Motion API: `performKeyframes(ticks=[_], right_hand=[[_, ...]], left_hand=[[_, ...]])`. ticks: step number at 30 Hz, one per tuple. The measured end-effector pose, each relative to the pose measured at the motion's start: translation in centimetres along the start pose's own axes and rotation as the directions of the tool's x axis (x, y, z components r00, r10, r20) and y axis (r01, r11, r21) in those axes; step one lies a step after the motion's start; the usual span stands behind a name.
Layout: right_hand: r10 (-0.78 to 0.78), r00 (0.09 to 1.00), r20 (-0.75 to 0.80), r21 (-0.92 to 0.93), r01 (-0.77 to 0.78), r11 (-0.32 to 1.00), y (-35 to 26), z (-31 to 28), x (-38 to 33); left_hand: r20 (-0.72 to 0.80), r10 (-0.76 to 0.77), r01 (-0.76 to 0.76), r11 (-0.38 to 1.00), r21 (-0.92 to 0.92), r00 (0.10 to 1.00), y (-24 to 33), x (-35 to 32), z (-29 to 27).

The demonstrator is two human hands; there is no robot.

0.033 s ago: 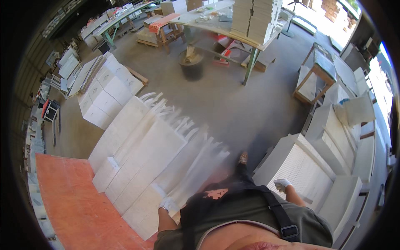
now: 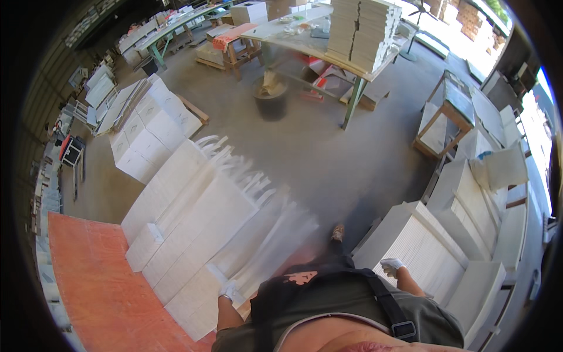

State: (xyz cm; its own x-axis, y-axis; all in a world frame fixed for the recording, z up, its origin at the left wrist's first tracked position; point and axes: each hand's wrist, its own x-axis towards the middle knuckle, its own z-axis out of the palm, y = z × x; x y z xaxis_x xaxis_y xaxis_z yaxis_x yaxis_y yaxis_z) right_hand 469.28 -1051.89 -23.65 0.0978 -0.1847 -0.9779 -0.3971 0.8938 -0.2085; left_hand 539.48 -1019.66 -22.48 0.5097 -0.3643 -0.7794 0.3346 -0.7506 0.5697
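Note:
My left hand [image 2: 229, 290], in a white glove, rests on the near end of long rows of white flat sheets [image 2: 199, 223] standing on edge on an orange board [image 2: 88, 276]. The far ends of the rows are blurred. My right hand [image 2: 391, 267], also gloved in white, lies on top of another block of white sheets [image 2: 422, 246] at my right. How the fingers of either hand are set is too small to tell. My foot [image 2: 338, 233] shows on the concrete floor between the two stacks.
More white stacks [image 2: 149, 126] stand at the back left and along the right side [image 2: 487, 193]. A long table [image 2: 328, 44] carries tall white piles [image 2: 363, 29]. A dark bin [image 2: 271, 100] sits before it, a small wooden table [image 2: 448, 114] at the right.

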Motion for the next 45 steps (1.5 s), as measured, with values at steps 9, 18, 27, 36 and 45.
performKeyframes(ticks=[9, 18, 27, 36, 45], right_hand=[[-0.301, 0.933, -0.198, 0.128, 0.329, 0.935, -19.6, -10.5, -3.3], [-0.333, 0.943, -0.009, -0.086, 0.331, 0.94, -20.9, -10.6, -0.4], [-0.391, 0.917, -0.075, -0.237, 0.365, 0.9, -30.6, -7.4, 6.5], [-0.326, 0.945, 0.016, -0.479, 0.293, 0.828, -53.7, -3.6, 15.6], [-0.73, 0.619, 0.29, -0.539, 0.736, 0.41, -80.0, 10.3, 15.6]], left_hand=[[-0.099, 0.017, -0.009, 0.997, 0.08, 0.995, 21.8, 0.6, 13.2], [0.146, 0.007, -0.059, 0.932, 0.358, 0.989, 26.4, 2.5, 19.7], [0.134, -0.311, 0.267, 0.925, 0.271, 0.941, 24.4, 7.4, 19.4], [0.202, 0.273, -0.338, 0.817, 0.466, 0.94, 45.1, 26.3, 20.8], [0.184, 0.345, -0.381, 0.897, 0.224, 0.921, 74.1, 36.6, 17.2]])
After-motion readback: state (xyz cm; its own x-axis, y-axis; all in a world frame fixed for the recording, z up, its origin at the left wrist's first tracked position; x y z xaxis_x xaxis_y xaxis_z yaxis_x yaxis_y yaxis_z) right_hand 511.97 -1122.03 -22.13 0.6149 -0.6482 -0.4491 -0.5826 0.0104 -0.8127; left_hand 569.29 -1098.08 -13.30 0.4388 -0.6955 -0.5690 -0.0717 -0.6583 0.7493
